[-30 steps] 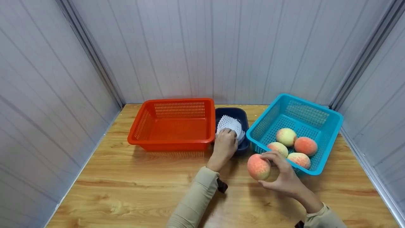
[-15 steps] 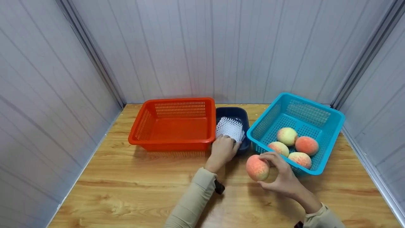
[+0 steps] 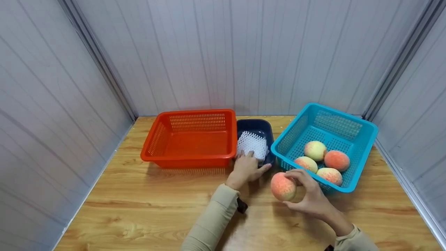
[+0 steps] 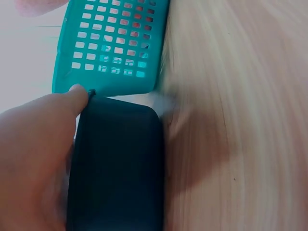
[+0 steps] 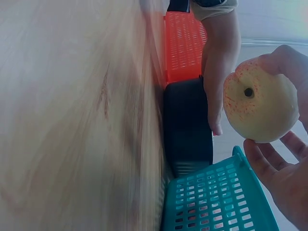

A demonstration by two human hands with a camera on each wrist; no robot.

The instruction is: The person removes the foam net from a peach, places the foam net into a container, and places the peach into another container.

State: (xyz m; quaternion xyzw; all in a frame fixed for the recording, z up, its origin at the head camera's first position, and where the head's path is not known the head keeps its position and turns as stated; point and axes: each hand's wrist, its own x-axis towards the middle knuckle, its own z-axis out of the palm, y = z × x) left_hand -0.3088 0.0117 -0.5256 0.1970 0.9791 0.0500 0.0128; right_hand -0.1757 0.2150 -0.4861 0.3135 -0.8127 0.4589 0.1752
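My right hand holds a pink and yellow peach between thumb and fingers, above the table in front of the blue basket. In the right wrist view, a small dark spot marks the near side of the peach. My left hand is over the front edge of a small navy basin. Its fingertips reach the white foam fruit nets lying inside, and its thumb is spread toward the right rim. The left wrist view shows the basin's dark outer wall, with the nets hidden.
A red basket stands left of the navy basin, with only its bare floor showing. Several peaches lie in the blue basket to the right. Pale panel walls enclose the wooden table.
My left hand has drawn back slightly toward the front of the basin, and its curled fingers have spread out. My right hand keeps the peach nearly in place.
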